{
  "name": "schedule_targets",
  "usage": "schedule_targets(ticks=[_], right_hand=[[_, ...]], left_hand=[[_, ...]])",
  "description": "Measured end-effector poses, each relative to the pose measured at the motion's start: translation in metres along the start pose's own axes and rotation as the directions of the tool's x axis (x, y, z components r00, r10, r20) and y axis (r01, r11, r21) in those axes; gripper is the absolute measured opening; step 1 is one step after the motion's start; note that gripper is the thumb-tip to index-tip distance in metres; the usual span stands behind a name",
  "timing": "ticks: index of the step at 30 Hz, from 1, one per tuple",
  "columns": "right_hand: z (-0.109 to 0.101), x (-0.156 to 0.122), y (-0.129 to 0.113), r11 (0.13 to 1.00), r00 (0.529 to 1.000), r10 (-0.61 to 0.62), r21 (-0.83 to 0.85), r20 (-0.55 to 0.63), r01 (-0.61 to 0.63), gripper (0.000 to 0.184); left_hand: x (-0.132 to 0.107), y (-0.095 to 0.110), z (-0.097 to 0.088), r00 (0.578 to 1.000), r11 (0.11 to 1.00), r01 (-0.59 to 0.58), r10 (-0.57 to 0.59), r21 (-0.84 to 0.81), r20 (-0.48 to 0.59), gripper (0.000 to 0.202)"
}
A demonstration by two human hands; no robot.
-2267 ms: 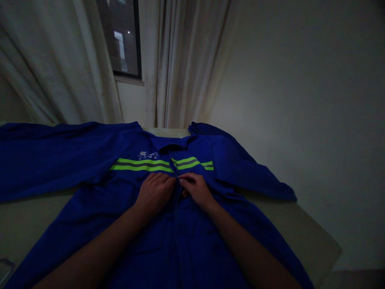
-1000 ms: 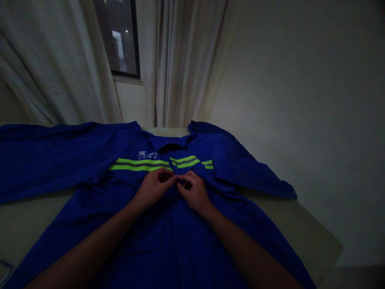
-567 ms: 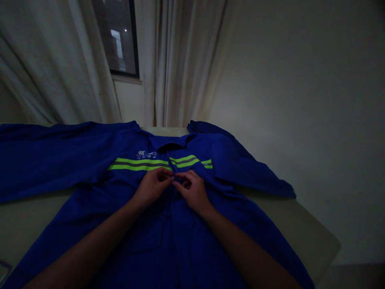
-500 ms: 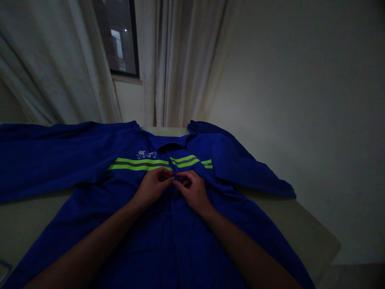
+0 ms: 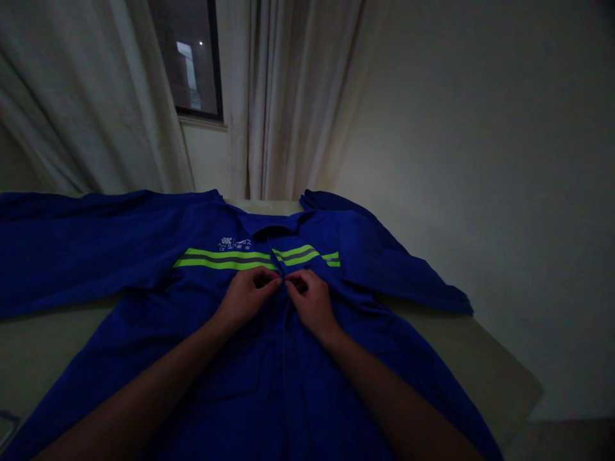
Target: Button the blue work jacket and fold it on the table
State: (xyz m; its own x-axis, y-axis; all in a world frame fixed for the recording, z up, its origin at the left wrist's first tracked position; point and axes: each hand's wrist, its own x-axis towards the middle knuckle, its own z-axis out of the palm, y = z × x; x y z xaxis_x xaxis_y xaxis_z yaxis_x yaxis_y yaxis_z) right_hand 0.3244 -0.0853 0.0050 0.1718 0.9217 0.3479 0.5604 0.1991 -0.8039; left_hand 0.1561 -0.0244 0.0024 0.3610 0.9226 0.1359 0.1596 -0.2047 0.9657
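Note:
A blue work jacket (image 5: pixel 144 243) with yellow-green reflective stripes (image 5: pixel 225 259) lies front up on a pale table (image 5: pixel 500 378), sleeves spread to both sides. My left hand (image 5: pixel 247 298) and my right hand (image 5: pixel 312 298) meet at the jacket's front placket just below the stripes. Each hand has its fingers curled and pinches one edge of the front opening. Whatever small fastener sits between the fingertips is hidden in the dim light.
White curtains (image 5: pixel 288 96) hang behind the table, with a dark window (image 5: pixel 192 57) between them. A plain wall (image 5: pixel 480 160) stands to the right. The table's right edge falls off near the jacket's right sleeve (image 5: pixel 408 275). A small dark object (image 5: pixel 7 426) shows at the lower left.
Both hands have crept a little up the placket toward the stripes, from lying flatter on the cloth to pinching its edges together. The jacket has barely shifted.

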Motion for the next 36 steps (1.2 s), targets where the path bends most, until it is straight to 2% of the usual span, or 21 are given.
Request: schedule_targets(ticks=[4, 7, 9, 11, 14, 17, 21, 29, 36], right_hand=[[0.0, 0.0, 0.002, 1.0, 1.0, -0.015, 0.016, 0.009, 0.015, 0.014], [0.0, 0.001, 0.003, 0.998, 0.997, -0.063, -0.001, -0.034, 0.063, 0.024], [-0.001, 0.001, 0.004, 0.998, 0.996, -0.066, -0.014, -0.053, 0.065, 0.029], [-0.002, 0.001, 0.004, 0.999, 0.997, -0.036, -0.022, -0.062, 0.034, 0.027], [0.0, 0.001, 0.004, 0.998, 0.997, 0.013, -0.052, -0.077, -0.018, 0.006], [0.002, 0.0, 0.004, 0.996, 0.996, 0.019, -0.083, -0.083, -0.026, 0.016], [0.001, 0.001, 0.005, 0.998, 0.995, -0.016, -0.068, -0.102, 0.009, 0.003], [-0.001, 0.0, 0.005, 0.995, 0.989, -0.09, -0.049, -0.121, 0.085, 0.008], [-0.001, -0.002, 0.001, 0.985, 0.982, -0.171, -0.054, -0.082, 0.167, 0.012]], left_hand=[[0.002, -0.003, -0.002, 0.999, 1.0, -0.019, 0.019, 0.001, 0.027, 0.03], [0.003, -0.006, -0.006, 0.989, 0.996, -0.082, 0.078, 0.024, 0.123, 0.031], [0.002, -0.007, -0.008, 0.98, 0.986, -0.133, 0.116, 0.104, 0.16, 0.033], [-0.001, -0.005, -0.008, 0.979, 0.967, -0.17, 0.144, 0.188, 0.141, 0.031], [-0.005, -0.001, -0.006, 0.982, 0.954, -0.184, 0.168, 0.237, 0.09, 0.024], [-0.007, 0.002, -0.005, 0.982, 0.953, -0.188, 0.174, 0.24, 0.077, 0.022], [-0.007, 0.001, -0.005, 0.974, 0.935, -0.225, 0.213, 0.273, 0.071, 0.02], [-0.01, -0.002, -0.003, 0.938, 0.826, -0.334, 0.338, 0.453, 0.077, 0.017], [-0.012, -0.002, -0.001, 0.96, 0.831, -0.266, 0.276, 0.489, 0.052, 0.013]])
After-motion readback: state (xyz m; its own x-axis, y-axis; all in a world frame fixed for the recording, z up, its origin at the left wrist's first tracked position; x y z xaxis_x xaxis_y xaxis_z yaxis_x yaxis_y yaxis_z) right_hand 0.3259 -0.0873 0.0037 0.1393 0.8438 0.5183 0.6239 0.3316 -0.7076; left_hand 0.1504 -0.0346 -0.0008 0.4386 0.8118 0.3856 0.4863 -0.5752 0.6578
